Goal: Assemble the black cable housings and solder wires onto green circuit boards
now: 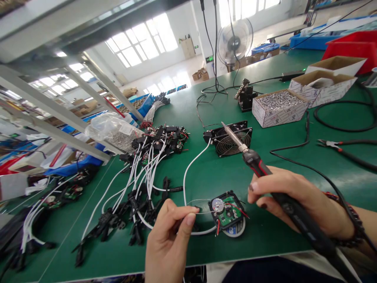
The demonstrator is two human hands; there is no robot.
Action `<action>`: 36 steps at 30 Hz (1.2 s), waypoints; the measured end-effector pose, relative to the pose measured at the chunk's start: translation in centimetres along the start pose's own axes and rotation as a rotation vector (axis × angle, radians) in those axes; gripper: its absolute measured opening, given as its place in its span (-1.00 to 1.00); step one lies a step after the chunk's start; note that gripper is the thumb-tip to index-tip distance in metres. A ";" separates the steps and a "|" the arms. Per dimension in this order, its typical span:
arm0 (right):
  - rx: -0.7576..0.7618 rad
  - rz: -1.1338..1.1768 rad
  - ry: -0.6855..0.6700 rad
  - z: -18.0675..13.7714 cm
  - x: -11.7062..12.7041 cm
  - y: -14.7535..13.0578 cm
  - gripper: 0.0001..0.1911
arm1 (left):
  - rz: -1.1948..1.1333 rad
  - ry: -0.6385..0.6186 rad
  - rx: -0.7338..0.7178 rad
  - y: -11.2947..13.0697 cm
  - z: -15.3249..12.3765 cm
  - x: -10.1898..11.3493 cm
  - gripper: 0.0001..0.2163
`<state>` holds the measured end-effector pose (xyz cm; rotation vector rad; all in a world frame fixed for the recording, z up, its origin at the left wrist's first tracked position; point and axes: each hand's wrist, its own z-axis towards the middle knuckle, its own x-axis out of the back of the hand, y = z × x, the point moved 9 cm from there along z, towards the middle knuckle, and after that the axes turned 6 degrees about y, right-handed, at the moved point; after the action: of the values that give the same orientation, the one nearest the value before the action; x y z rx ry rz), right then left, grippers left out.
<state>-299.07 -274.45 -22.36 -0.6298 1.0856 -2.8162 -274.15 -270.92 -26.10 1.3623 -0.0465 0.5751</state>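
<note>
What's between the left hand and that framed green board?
In the head view, a thin silvery wire stretches from the left hand toward the framed green board. Part of a white cable lies there too.

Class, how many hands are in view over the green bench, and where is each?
2. The left hand is at bottom centre, pinching a thin wire beside the circuit board; the right hand is farther right, gripping the soldering iron. No others show.
</note>
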 end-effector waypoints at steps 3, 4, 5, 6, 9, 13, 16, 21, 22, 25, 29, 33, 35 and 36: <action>-0.063 -0.063 0.122 0.0 2.0 0.3 -0.66 | -0.107 0.030 0.032 -1.1 0.1 -0.5 -0.91; -0.085 -0.066 0.169 -0.1 2.7 0.5 -0.66 | -0.142 0.038 0.039 -1.4 0.1 -0.5 -0.89; -0.094 -0.051 0.221 -0.1 3.3 0.5 -0.67 | -0.179 0.047 0.044 -1.7 0.1 -0.5 -0.88; -0.092 -0.019 0.269 -0.2 3.9 0.5 -0.69 | -0.215 0.056 0.049 -1.9 0.1 -0.5 -0.86; -0.097 0.114 0.356 -0.3 4.6 0.7 -0.75 | -0.295 0.066 0.051 -2.3 0.1 -0.3 -0.83; -0.197 0.228 0.390 -0.5 4.2 1.7 -0.79 | -0.316 0.076 0.081 -2.3 -0.2 -0.3 -0.82; -0.218 0.225 0.378 -0.6 3.8 1.7 -0.82 | -0.298 0.081 0.099 -2.1 -0.4 -0.4 -0.81; -0.219 0.195 0.346 -0.5 3.3 1.6 -0.81 | -0.289 0.055 0.079 -2.0 -0.4 -0.7 -0.82; -0.223 0.188 0.344 -0.6 3.2 1.7 -0.82 | -0.289 0.050 0.072 -2.0 -0.3 -0.7 -0.83; -0.229 0.166 0.336 -0.7 3.1 1.9 -0.83 | -0.292 0.046 0.052 -2.0 -0.3 -0.5 -0.84; -0.218 0.133 0.313 -0.8 2.9 1.8 -0.83 | -0.297 0.063 0.073 -2.2 -0.3 -0.5 -0.82; -0.205 0.134 0.299 -0.8 2.8 1.8 -0.85 | -0.304 0.052 0.089 -2.1 -0.3 -0.9 -0.83; -0.212 0.138 0.290 -0.8 2.7 1.9 -0.85 | -0.304 0.055 0.089 -2.1 -0.2 -0.9 -0.83; -0.216 0.138 0.288 -0.8 2.7 1.9 -0.85 | -0.304 0.058 0.089 -2.0 -0.2 -0.9 -0.83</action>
<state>-302.04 -275.89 -23.19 -0.1511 1.4327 -2.7496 -274.15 -271.26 -28.30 1.4052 0.2321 0.3633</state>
